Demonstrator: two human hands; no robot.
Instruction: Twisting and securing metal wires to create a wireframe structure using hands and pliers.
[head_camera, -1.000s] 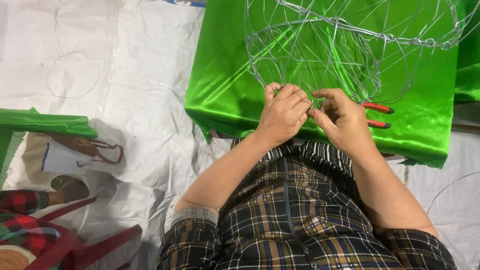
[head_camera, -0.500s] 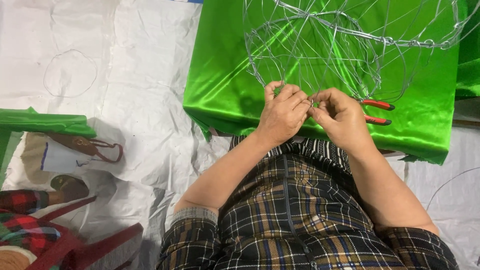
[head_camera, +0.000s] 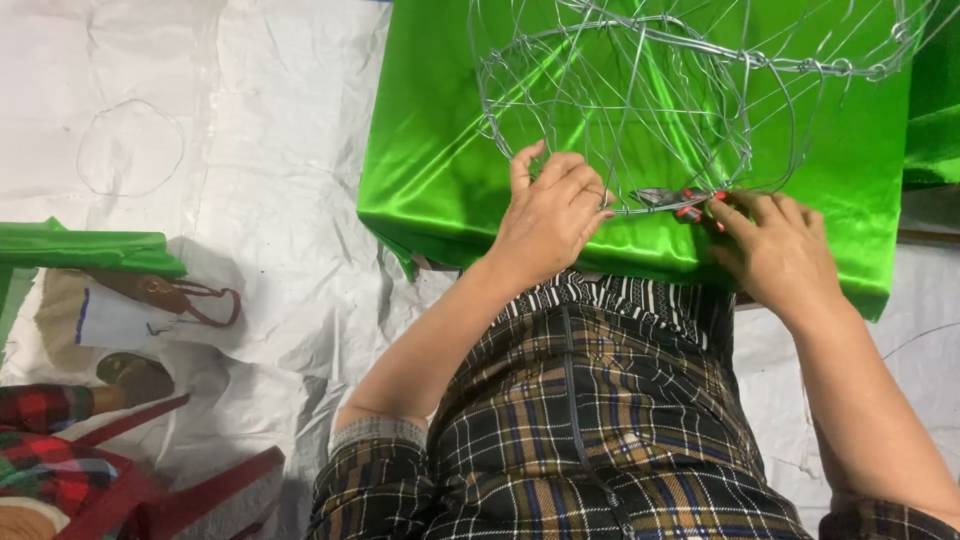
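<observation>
A silver wire frame (head_camera: 640, 100), rounded like a cage, rests on a table covered in shiny green cloth (head_camera: 430, 170). My left hand (head_camera: 550, 215) grips the frame's lower wire near the table's front edge. My right hand (head_camera: 775, 250) holds red-handled pliers (head_camera: 680, 203), whose jaws point left and bite on the same wire just right of my left fingers. My plaid sleeves and lap fill the bottom of the view.
White crumpled sheeting (head_camera: 200, 170) covers the floor, with a loose wire loop (head_camera: 130, 148) on it. At the left lie a green-covered edge (head_camera: 80, 250), a brown bag with straps (head_camera: 165, 295), a red stool (head_camera: 170, 480) and red plaid cloth (head_camera: 50, 440).
My right hand has picked up the red-handled pliers that lay beside it and brought their jaws to the wire. My hands have moved slightly apart.
</observation>
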